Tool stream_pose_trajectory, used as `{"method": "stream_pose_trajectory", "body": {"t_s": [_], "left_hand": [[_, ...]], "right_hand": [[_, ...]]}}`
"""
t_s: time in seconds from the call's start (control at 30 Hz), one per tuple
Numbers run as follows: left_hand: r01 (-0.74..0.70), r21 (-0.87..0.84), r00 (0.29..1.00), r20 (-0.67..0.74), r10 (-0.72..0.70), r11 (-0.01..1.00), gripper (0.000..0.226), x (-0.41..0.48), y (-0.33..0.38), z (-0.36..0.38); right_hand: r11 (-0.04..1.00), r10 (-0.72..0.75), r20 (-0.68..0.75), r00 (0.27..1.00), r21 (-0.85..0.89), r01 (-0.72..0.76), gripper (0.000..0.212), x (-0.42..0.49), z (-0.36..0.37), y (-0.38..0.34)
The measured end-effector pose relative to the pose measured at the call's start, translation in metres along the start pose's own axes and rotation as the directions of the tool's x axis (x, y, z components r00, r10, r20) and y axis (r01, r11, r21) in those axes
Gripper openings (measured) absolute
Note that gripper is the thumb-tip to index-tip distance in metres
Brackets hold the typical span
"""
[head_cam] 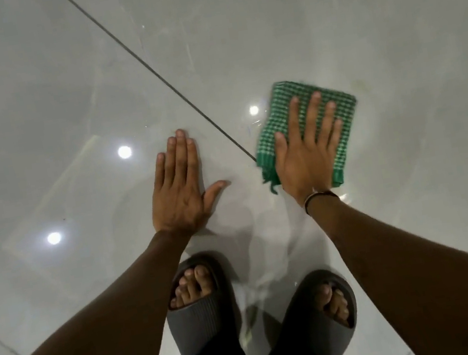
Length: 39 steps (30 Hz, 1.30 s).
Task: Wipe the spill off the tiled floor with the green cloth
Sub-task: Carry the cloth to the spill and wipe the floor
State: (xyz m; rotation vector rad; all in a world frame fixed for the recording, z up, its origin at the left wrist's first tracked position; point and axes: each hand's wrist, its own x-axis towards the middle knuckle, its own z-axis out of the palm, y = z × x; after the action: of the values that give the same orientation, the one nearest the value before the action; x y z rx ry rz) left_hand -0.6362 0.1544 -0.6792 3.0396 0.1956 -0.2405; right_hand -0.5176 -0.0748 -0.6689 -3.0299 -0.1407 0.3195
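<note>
Green cloth (281,107) lay pinned under your right hand (306,153), fingers spread; what looked like spill (252,126) glinted just left, toward your flat, close-fingered left hand (181,192).

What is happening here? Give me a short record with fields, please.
floor: glossy grey tiled floor, dark diagonal grout line
cloth: green cloth, folded, flat on the floor
on cloth: right hand, flat, fingers spread
on bare tile: left hand, flat, left of the grout line
spill: faint wet glints beside the cloth; extent unclear
feet: dark slides
</note>
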Motion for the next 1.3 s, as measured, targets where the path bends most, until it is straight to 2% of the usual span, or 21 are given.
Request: {"method": "stream_pose_trajectory", "body": {"t_s": [0.07,0.13,0.2,0.27,0.33,0.37,0.4,0.43,0.47,0.53,0.6,0.67,0.73,0.8,0.87,0.93,1.0,1.07,1.17,1.23,1.3], "left_hand": [[-0.010,-0.013,1.000,0.002,0.010,1.000,0.106,0.003,0.002,-0.002],[-0.016,-0.025,1.000,0.009,0.016,1.000,0.105,0.004,0.002,-0.004],[-0.019,-0.042,1.000,-0.003,0.019,0.999,0.103,0.002,0.002,-0.002],[-0.020,-0.040,1.000,-0.007,0.020,0.999,0.103,0.002,0.001,0.000],[-0.036,-0.043,0.999,-0.016,0.035,0.998,0.103,0.000,0.000,0.003],[-0.043,-0.036,0.999,-0.022,0.042,0.998,0.102,0.000,0.001,0.004],[-0.049,-0.027,0.999,-0.013,0.048,0.998,0.102,-0.001,0.000,0.004],[-0.055,-0.031,0.998,0.002,0.055,0.998,0.102,-0.001,0.000,0.003],[-0.058,-0.043,0.998,0.009,0.058,0.997,0.102,-0.001,0.000,0.002],[-0.058,-0.050,0.998,0.003,0.058,0.997,0.102,0.001,0.000,0.000],[-0.068,-0.046,0.998,0.006,0.068,0.997,0.104,0.001,-0.001,0.001],[-0.083,-0.033,0.996,0.014,0.083,0.996,0.108,-0.001,-0.002,0.002],[-0.090,-0.029,0.996,0.023,0.091,0.996,0.111,-0.001,-0.004,0.005],[-0.091,-0.030,0.996,0.021,0.091,0.995,0.113,-0.002,-0.006,0.009],[-0.094,-0.021,0.995,0.016,0.095,0.995,0.113,-0.003,-0.005,0.013],[-0.093,-0.016,0.995,0.025,0.093,0.996,0.113,-0.003,-0.004,0.013],[-0.081,-0.018,0.997,0.017,0.082,0.997,0.112,-0.002,-0.003,0.013],[-0.077,-0.022,0.997,0.001,0.077,0.997,0.111,-0.001,-0.004,0.013],[-0.079,-0.032,0.997,-0.024,0.078,0.996,0.107,-0.001,-0.004,0.013],[-0.082,-0.030,0.996,-0.030,0.081,0.996,0.104,-0.002,-0.004,0.012],[-0.091,-0.032,0.995,-0.035,0.090,0.995,0.104,0.000,-0.004,0.012]], "right_hand": [[0.976,-0.213,0.035,0.976,-0.043,0.214,0.075,-0.013,0.005,-0.005],[0.907,-0.410,0.110,0.905,-0.057,0.417,0.078,-0.049,0.008,0.013],[0.886,-0.448,0.167,0.878,-0.048,0.461,0.078,-0.083,0.008,0.051],[0.944,-0.311,0.160,0.937,-0.058,0.324,0.076,-0.076,0.001,0.083],[0.999,-0.010,0.067,0.998,-0.031,0.012,0.076,-0.035,-0.009,0.087],[0.992,0.129,0.012,0.992,-0.012,-0.129,0.075,-0.008,-0.012,0.079],[0.979,0.202,-0.019,0.979,0.000,-0.202,0.075,0.018,-0.015,0.066],[0.981,0.193,-0.024,0.981,0.005,-0.193,0.075,0.039,-0.018,0.049],[0.991,0.133,-0.017,0.991,0.010,-0.133,0.075,0.052,-0.019,0.033],[0.995,-0.098,0.004,0.995,-0.015,0.098,0.074,0.051,-0.011,0.006],[0.933,-0.357,0.037,0.934,-0.044,0.358,0.075,0.013,0.001,0.004],[0.892,-0.447,0.107,0.888,-0.022,0.452,0.079,-0.039,0.007,0.033],[0.941,-0.328,0.134,0.935,-0.039,0.336,0.079,-0.071,0.004,0.076],[0.991,-0.116,0.132,0.984,-0.051,0.124,0.078,-0.059,-0.004,0.102],[0.993,0.116,0.041,0.992,-0.035,-0.115,0.077,-0.013,-0.012,0.093],[0.975,0.223,-0.033,0.974,0.021,-0.223,0.077,0.039,-0.020,0.059],[0.991,0.130,-0.051,0.990,0.040,-0.128,0.077,0.068,-0.022,0.017],[0.994,-0.112,-0.029,0.993,-0.010,0.111,0.077,0.061,-0.012,-0.016],[0.897,-0.441,0.058,0.896,-0.020,0.442,0.079,0.005,0.001,-0.015],[0.886,-0.456,0.114,0.883,-0.034,0.462,0.080,-0.028,0.002,0.023],[0.943,-0.319,0.129,0.939,-0.060,0.329,0.079,-0.034,-0.003,0.071]]}}
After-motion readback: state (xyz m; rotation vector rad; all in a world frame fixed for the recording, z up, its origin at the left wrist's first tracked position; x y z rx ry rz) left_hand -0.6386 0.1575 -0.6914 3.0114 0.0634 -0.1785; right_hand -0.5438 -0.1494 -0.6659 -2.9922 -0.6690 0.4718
